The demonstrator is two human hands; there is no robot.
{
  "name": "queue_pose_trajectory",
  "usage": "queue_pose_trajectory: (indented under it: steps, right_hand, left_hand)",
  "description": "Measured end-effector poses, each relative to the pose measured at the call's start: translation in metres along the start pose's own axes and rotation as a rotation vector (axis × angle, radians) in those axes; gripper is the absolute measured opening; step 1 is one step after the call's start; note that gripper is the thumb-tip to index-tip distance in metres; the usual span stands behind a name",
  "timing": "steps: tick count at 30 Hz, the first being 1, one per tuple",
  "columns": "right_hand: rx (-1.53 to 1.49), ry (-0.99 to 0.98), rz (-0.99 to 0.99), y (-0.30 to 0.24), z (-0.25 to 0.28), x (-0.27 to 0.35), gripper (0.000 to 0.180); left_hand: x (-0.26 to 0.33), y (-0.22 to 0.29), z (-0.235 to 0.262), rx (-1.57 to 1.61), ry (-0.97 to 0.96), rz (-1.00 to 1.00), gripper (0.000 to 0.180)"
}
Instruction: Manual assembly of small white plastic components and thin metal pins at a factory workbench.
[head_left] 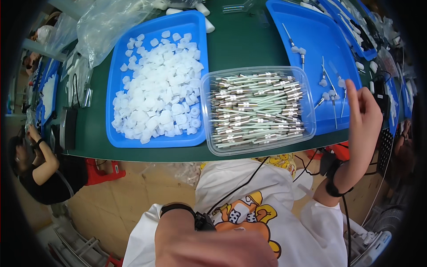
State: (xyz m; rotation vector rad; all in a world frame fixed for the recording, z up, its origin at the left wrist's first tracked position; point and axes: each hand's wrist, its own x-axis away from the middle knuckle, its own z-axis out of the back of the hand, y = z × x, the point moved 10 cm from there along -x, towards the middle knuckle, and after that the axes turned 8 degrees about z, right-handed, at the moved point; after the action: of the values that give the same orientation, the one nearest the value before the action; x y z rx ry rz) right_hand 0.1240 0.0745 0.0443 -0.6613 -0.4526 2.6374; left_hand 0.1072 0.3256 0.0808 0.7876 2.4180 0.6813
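My right hand is over the right edge of the right blue tray. One finger stretches up and the others bend loosely apart, with nothing visible in them. Several thin white-and-metal stems with white knob-like fittings lie scattered in that tray, one close to the fingertip. My left hand is a large blur at the lower edge, in front of my shirt; its fingers cannot be made out. Between the trays, a clear plastic box holds many pale green sticks with metal sleeves.
A blue tray heaped with small white translucent plastic caps stands left of the box on the green table. Clear plastic bags lie behind it. Another blue tray is at far right. A person sits at left.
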Motion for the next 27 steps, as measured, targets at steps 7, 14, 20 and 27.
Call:
queue_pose_trajectory:
  steps: [7,14,20,27]
  right_hand:
    - [-0.341,-0.260,0.632,-0.119,-0.056,0.038,0.012]
    - [-0.271,-0.284,0.689,-0.130,-0.062,0.036,0.013]
    - [-0.488,-0.216,0.442,-0.109,-0.048,0.026,0.012]
    - [-1.116,-0.019,0.084,-0.059,-0.034,0.033,0.029]
  left_hand:
    - [0.001,0.015,-0.001,0.083,0.080,-0.174,0.009]
    - [0.007,0.012,-0.002,0.043,-0.071,0.071,0.010]
    - [-0.006,0.044,0.057,-0.916,0.032,-0.193,0.011]
    - [-0.006,0.052,0.122,-2.165,0.611,0.024,0.022]
